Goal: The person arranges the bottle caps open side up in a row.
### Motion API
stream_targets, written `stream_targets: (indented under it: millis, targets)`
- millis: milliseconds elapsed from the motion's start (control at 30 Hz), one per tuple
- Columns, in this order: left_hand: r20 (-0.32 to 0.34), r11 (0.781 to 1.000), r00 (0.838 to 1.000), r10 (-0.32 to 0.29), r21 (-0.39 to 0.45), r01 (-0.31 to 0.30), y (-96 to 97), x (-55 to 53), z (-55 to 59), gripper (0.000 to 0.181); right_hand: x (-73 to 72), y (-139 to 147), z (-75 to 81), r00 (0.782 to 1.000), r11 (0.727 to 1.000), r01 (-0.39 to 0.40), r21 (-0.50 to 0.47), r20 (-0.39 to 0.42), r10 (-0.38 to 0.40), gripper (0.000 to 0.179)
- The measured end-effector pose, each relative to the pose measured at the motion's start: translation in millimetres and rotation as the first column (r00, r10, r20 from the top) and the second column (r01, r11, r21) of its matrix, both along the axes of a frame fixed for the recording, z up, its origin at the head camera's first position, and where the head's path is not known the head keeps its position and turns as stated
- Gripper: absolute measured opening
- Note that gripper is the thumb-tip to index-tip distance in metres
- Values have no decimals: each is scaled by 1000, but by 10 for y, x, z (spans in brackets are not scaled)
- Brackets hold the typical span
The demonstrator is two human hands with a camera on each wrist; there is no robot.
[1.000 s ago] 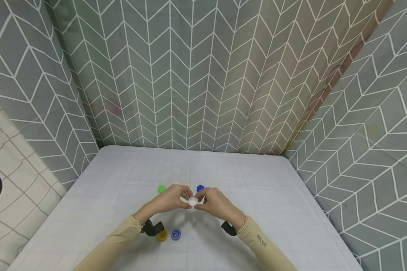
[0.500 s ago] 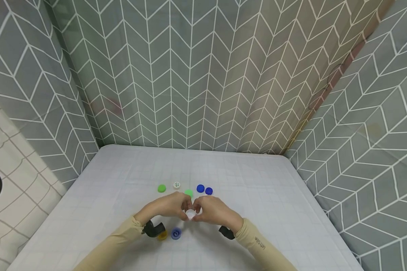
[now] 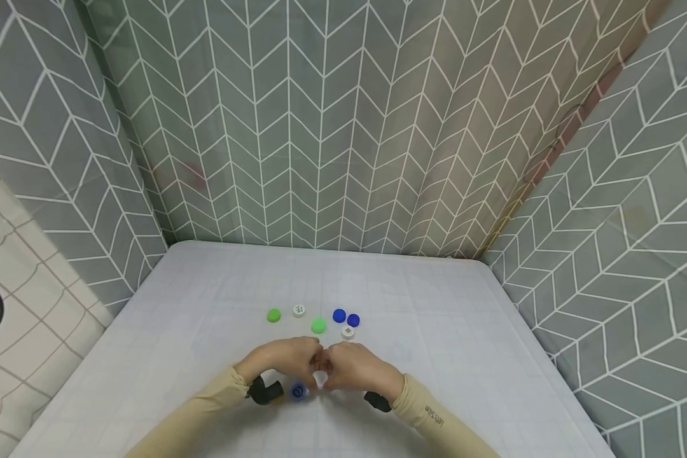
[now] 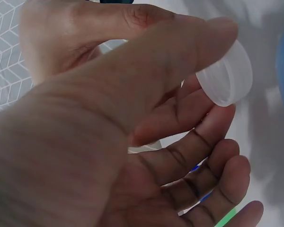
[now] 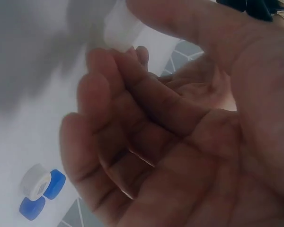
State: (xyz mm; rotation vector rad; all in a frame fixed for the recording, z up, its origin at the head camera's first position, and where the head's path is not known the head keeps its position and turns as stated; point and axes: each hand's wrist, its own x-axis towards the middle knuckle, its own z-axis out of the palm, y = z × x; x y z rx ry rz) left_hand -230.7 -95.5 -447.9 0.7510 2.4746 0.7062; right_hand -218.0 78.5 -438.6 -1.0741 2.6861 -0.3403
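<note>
A translucent white bottle cap (image 3: 320, 378) is held a little in front of the body, between both hands. My left hand (image 3: 289, 357) pinches one side of it with thumb and fingertips; the left wrist view shows the cap's hollow rim (image 4: 236, 73) beside the thumb tip. My right hand (image 3: 357, 367) pinches the opposite side, and in the right wrist view its thumb and index finger meet the white cap (image 5: 120, 29). Just left of the hands lies a periwinkle-blue cap (image 3: 298, 391). A yellow cap (image 3: 277, 399) is mostly hidden behind the left wrist camera.
Beyond the hands lie a green cap (image 3: 273, 315), a printed white cap (image 3: 299, 310), a light green cap (image 3: 319, 326), two blue caps (image 3: 339, 315) and another white cap (image 3: 347, 332). The white-clothed table (image 3: 435, 318) is bounded by patterned curtains (image 3: 332, 127).
Both hands have drawn nearer the body with the translucent cap, and closer together. Caps behind them, including the white one near the blue caps, have come into view.
</note>
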Motion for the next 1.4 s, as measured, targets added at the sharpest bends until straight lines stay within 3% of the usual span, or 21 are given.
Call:
stream_targets:
  millis: [367, 700, 933, 1133, 1400]
  targets:
    - [107, 999, 993, -50, 22, 48, 71, 55, -84, 24, 53, -18, -27, 997, 996, -13, 84, 79, 6, 21]
    - [122, 999, 992, -38, -3, 39, 77, 83, -117, 30, 68, -29, -83, 998, 996, -25, 91, 65, 19, 17]
    - [60, 997, 996, -73, -13, 74, 25, 49, -89, 41, 10, 1, -45, 994, 999, -5, 41, 107, 0, 28]
    - [30, 1000, 999, -18, -20, 18, -85, -25, 8, 52, -103, 46, -8, 996, 995, 42, -86, 85, -35, 31]
    - [-43, 991, 991, 126, 53, -124, -185, -197, 6, 62, -284, 72, -101, 988, 955, 141, -261, -16, -150, 37]
